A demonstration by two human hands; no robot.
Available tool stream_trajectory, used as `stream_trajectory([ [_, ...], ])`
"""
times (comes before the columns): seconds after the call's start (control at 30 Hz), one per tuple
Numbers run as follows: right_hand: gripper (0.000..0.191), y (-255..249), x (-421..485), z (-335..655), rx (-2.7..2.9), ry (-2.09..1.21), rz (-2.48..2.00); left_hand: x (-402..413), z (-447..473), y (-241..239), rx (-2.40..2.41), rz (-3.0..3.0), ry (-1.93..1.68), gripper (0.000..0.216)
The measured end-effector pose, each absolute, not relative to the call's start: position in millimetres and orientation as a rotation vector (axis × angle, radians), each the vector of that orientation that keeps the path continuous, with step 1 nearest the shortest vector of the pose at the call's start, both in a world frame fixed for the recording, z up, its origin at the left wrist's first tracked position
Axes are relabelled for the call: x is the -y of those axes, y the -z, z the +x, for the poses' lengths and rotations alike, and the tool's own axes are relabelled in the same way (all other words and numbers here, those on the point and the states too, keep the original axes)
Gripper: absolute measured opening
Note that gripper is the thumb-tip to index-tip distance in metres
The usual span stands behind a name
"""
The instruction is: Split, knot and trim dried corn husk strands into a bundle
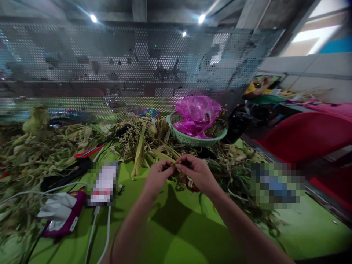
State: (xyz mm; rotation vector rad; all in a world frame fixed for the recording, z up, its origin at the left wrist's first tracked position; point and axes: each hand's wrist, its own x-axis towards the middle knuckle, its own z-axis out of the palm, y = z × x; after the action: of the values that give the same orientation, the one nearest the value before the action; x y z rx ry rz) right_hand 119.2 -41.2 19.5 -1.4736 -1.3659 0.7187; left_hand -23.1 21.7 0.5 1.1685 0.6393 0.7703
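Note:
My left hand point(157, 175) and my right hand point(195, 171) meet above the green table point(176, 234), fingertips pinched together on a thin dried plant stalk point(172, 165). Both hands are closed on it. The stalk runs back into a heap of dried leaves and stems point(143, 143) spread across the table behind my hands. Small cuttings lie just under my right hand, with something red partly hidden beneath it.
A green basket point(196, 141) holding a pink plastic bag point(198, 112) stands behind the heap. At the left lie a red-handled tool point(90, 151), a phone, white cables point(95, 227) and a purple case point(68, 220). Perforated metal screen at the back; red chair point(305, 135) at the right.

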Motion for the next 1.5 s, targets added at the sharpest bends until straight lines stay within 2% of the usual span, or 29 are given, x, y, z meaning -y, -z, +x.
stream_trajectory([
  [0.17,0.021,-16,41,120,1.447,-0.369,-1.641,-22,-20,5,-0.647,1.229,-0.797,0.010],
  [0.3,0.030,-15,38,121,1.372,-0.472,-1.651,-27,-20,12,-0.604,1.215,-0.835,0.011],
  [0.5,0.035,-13,33,128,1.410,-0.573,-1.623,-33,-24,15,-0.649,1.294,-0.887,0.008],
  [0.67,0.021,-16,36,131,1.622,-0.514,-1.711,-35,-29,12,-0.748,1.341,-0.946,0.011],
  [0.87,0.018,-28,45,119,1.550,-0.815,-1.669,-37,-30,15,-0.876,1.526,-0.967,0.010],
  [1.13,0.010,-31,43,125,1.605,-0.514,-1.508,-26,-28,10,-0.721,1.784,-0.786,0.008],
  [1.3,0.013,-21,38,133,1.447,-0.508,-1.544,-22,-27,0,-0.440,1.410,-0.680,0.013],
  [1.4,0.009,-16,38,133,1.473,-0.510,-1.529,-23,-28,-3,-0.481,1.171,-0.737,0.023],
  [1.5,0.006,-16,41,127,1.604,-0.374,-1.532,-28,-28,1,-0.560,1.083,-0.818,0.025],
])
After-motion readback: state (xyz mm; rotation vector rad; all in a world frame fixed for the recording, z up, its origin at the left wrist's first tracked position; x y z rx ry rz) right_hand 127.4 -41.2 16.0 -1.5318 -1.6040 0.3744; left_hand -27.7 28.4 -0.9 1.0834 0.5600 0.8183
